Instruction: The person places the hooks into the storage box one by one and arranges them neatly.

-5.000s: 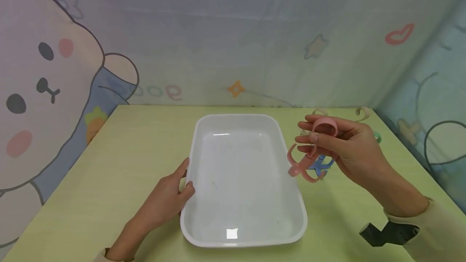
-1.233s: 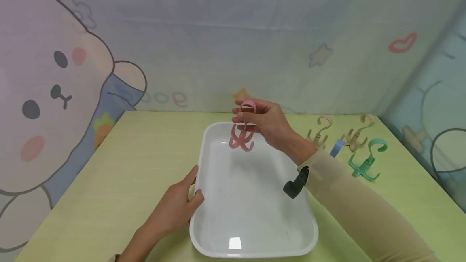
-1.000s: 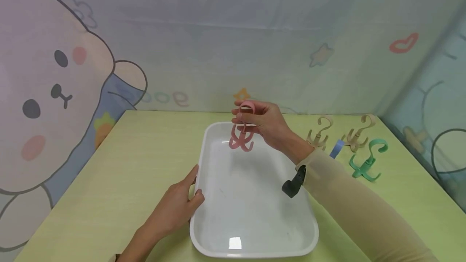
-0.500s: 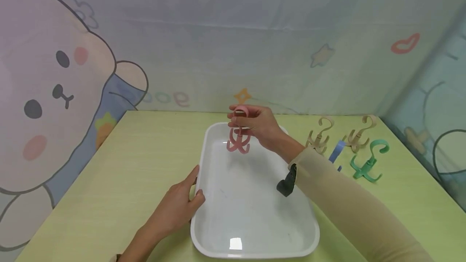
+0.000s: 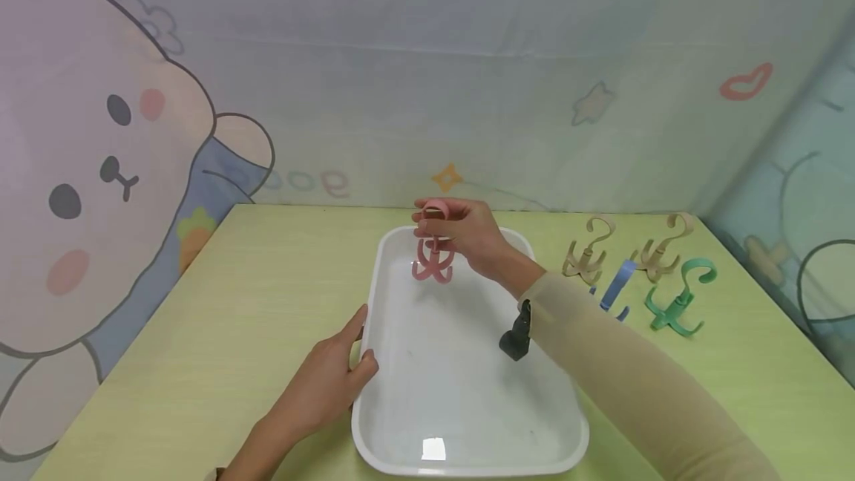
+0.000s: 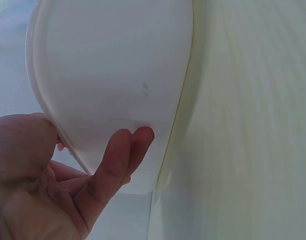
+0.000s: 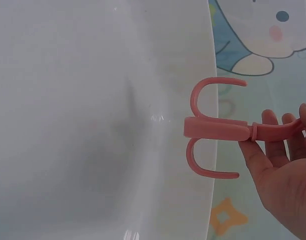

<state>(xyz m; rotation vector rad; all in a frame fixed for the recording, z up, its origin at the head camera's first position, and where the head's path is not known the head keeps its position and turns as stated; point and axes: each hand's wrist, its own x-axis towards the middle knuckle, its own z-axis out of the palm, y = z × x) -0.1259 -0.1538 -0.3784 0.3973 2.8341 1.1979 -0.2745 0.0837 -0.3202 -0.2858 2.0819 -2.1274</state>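
Observation:
In the head view my right hand pinches a pink multi-prong hook by its curved top, over the far end of the white tray. Its prongs hang downward inside the tray's outline. The right wrist view shows the pink hook side on, its stem between thumb and fingers, clear of the tray floor. My left hand holds the tray's left rim. In the left wrist view the thumb side is over the rim and the fingers lie against the tray's outer wall.
Right of the tray lie a beige hook, another beige hook, a blue hook partly behind my sleeve, and a green hook. They rest on the yellow-green table. A printed cloth stands behind.
From the right side, my right hand has carried the pink hook leftward over the tray's far end, lately drifting slightly left and lower. My left hand keeps its hold on the rim.

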